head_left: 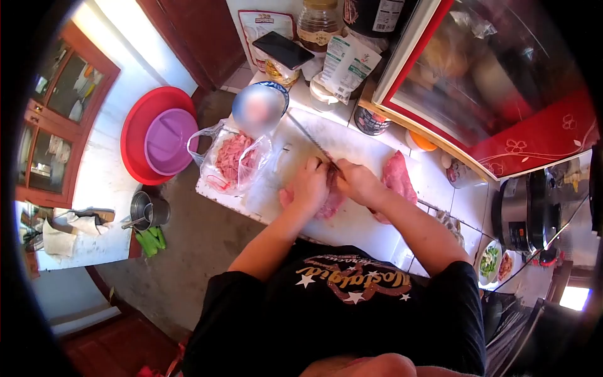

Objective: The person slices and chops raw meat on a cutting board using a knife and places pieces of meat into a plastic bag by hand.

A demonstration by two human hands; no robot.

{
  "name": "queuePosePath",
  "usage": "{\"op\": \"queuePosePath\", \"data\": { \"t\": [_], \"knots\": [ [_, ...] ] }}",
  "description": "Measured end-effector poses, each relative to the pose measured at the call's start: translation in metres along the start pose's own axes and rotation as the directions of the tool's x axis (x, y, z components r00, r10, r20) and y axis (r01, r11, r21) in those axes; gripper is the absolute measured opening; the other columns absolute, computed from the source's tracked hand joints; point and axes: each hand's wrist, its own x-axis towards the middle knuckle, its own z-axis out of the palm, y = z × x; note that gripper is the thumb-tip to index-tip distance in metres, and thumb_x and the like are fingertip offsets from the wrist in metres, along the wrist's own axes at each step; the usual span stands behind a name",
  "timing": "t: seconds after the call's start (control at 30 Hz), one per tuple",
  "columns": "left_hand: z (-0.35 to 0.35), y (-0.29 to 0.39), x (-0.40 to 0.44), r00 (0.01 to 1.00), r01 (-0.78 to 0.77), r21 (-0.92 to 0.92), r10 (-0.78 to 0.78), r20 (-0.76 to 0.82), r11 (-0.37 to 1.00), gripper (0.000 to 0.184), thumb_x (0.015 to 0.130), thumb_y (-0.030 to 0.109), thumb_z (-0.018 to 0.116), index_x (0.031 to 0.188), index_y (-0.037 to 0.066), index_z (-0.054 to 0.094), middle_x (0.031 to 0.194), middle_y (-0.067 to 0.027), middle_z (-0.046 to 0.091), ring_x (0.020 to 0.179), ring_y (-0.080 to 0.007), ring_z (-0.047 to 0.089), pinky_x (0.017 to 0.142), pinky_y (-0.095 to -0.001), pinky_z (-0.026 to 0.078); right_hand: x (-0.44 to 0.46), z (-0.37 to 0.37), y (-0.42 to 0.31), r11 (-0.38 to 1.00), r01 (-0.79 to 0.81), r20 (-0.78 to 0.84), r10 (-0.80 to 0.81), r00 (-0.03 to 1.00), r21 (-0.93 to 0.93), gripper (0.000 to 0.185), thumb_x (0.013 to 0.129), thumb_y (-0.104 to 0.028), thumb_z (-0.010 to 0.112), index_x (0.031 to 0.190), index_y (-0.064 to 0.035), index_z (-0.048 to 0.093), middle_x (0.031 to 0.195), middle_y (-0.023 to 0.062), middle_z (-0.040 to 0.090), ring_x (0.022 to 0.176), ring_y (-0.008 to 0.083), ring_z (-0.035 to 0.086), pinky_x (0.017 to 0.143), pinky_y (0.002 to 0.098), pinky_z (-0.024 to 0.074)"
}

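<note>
My right hand (359, 182) is closed round the handle of a knife (309, 136), whose blade points up and to the left. Close beside it, my left hand (311, 183) is closed on a piece of raw meat (331, 202) on the white board (257, 202). Part of that meat is hidden under my hands. A second piece of raw meat (399, 178) lies to the right. To the left, an open plastic bag (235, 160) holds cut pink meat. A blue-rimmed bowl (286, 94) with blurred contents stands behind the bag.
Red (135, 119) and purple (171, 141) basins are at the left, above a metal pot (149, 210). A phone (283, 50), a jar (317, 25) and packets stand at the back. At the right are a glass-fronted cabinet (483, 69), a cooker (524, 213) and plated food (489, 261).
</note>
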Motion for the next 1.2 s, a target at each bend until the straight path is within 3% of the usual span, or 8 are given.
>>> {"op": "queuePosePath", "data": {
  "t": [0.1, 0.3, 0.37, 0.57, 0.67, 0.8, 0.93, 1.2],
  "knots": [
    [-0.009, 0.01, -0.001, 0.994, 0.059, -0.079, -0.065, -0.085, 0.995, 0.027, 0.073, 0.006, 0.063, 0.1, 0.003, 0.063, 0.101, -0.0175, 0.055, 0.093, -0.0355, 0.054, 0.078, -0.0424, 0.047, -0.039, -0.045, -0.016, 0.992, -0.127, 0.195, 0.125, 0.973, -0.001, 0.021, 0.083, -0.015, 0.053, 0.096, 0.0005, 0.047, 0.083, 0.0258, 0.061, 0.074, 0.0424, 0.06, 0.067, 0.05, 0.0482],
    [0.002, 0.003, -0.003, 0.994, -0.026, 0.047, 0.031, -0.108, 0.999, 0.02, 0.069, 0.007, 0.062, 0.088, -0.001, 0.063, 0.092, -0.0145, 0.056, 0.085, -0.0338, 0.056, 0.071, -0.0411, 0.048, -0.115, -0.037, -0.008, 0.994, -0.031, 0.119, 0.044, 0.992, -0.105, 0.02, 0.081, -0.01, 0.053, 0.096, 0.002, 0.046, 0.076, 0.0245, 0.058, 0.071, 0.0424, 0.059, 0.064, 0.0488, 0.0491],
    [0.004, 0.001, -0.002, 0.99, -0.06, 0.076, 0.069, -0.124, 0.995, 0.019, 0.07, 0.007, 0.061, 0.087, -0.001, 0.063, 0.091, -0.0144, 0.055, 0.085, -0.0336, 0.056, 0.071, -0.0411, 0.048, -0.102, -0.023, -0.008, 0.981, -0.122, 0.192, 0.15, 0.97, -0.149, 0.023, 0.082, -0.011, 0.053, 0.099, 0.0024, 0.045, 0.084, 0.0269, 0.059, 0.078, 0.0432, 0.06, 0.067, 0.0492, 0.0491],
    [-0.005, 0.005, -0.005, 0.999, -0.018, 0.061, 0.021, -0.047, 0.998, 0.017, 0.071, 0.007, 0.061, 0.085, -0.001, 0.062, 0.094, -0.0143, 0.056, 0.087, -0.0326, 0.054, 0.073, -0.0409, 0.047, -0.005, 0.004, 0.009, 0.993, 0.065, 0.037, -0.061, 0.997, -0.101, 0.019, 0.081, -0.011, 0.049, 0.093, 0.0031, 0.046, 0.075, 0.0269, 0.06, 0.063, 0.0446, 0.059, 0.059, 0.0517, 0.048],
    [-0.012, 0.009, -0.005, 0.999, 0.038, 0.027, -0.037, -0.035, 0.999, 0.02, 0.07, 0.009, 0.063, 0.088, 0.0, 0.063, 0.095, -0.0156, 0.056, 0.089, -0.0336, 0.055, 0.077, -0.0415, 0.047, -0.013, -0.019, 0.003, 0.995, 0.08, 0.088, -0.086, 0.992, 0.065, 0.022, 0.081, -0.012, 0.051, 0.094, 0.005, 0.045, 0.074, 0.0267, 0.059, 0.067, 0.0461, 0.057, 0.061, 0.0518, 0.0462],
    [0.0, 0.009, -0.009, 0.982, 0.156, 0.115, -0.141, -0.125, 0.981, 0.018, 0.071, 0.01, 0.063, 0.087, 0.002, 0.061, 0.095, -0.0137, 0.056, 0.087, -0.0321, 0.054, 0.073, -0.0404, 0.047, -0.084, -0.047, -0.006, 0.998, 0.045, 0.165, -0.037, 0.986, -0.046, 0.021, 0.082, -0.011, 0.053, 0.097, 0.0016, 0.046, 0.074, 0.0246, 0.058, 0.069, 0.043, 0.059, 0.063, 0.0483, 0.0481],
    [-0.003, 0.01, -0.008, 0.996, 0.047, 0.133, -0.036, -0.082, 0.99, 0.021, 0.071, 0.011, 0.063, 0.089, 0.001, 0.061, 0.096, -0.0141, 0.057, 0.087, -0.0324, 0.054, 0.074, -0.0412, 0.046, -0.115, -0.035, 0.0, 0.996, 0.002, 0.152, 0.011, 0.988, -0.085, 0.021, 0.081, -0.009, 0.053, 0.098, 0.0013, 0.045, 0.077, 0.0244, 0.059, 0.07, 0.0432, 0.059, 0.065, 0.0484, 0.0492],
    [-0.004, 0.005, -0.009, 0.995, 0.034, 0.023, -0.032, -0.089, 0.999, 0.013, 0.073, 0.012, 0.062, 0.083, 0.003, 0.064, 0.094, -0.0118, 0.056, 0.086, -0.0318, 0.054, 0.073, -0.0414, 0.045, -0.001, 0.001, 0.005, 0.993, 0.049, 0.113, -0.037, 0.993, -0.106, 0.026, 0.082, -0.013, 0.052, 0.101, 0.0021, 0.045, 0.076, 0.0272, 0.059, 0.073, 0.0438, 0.059, 0.065, 0.05, 0.0479]
  ]
}}
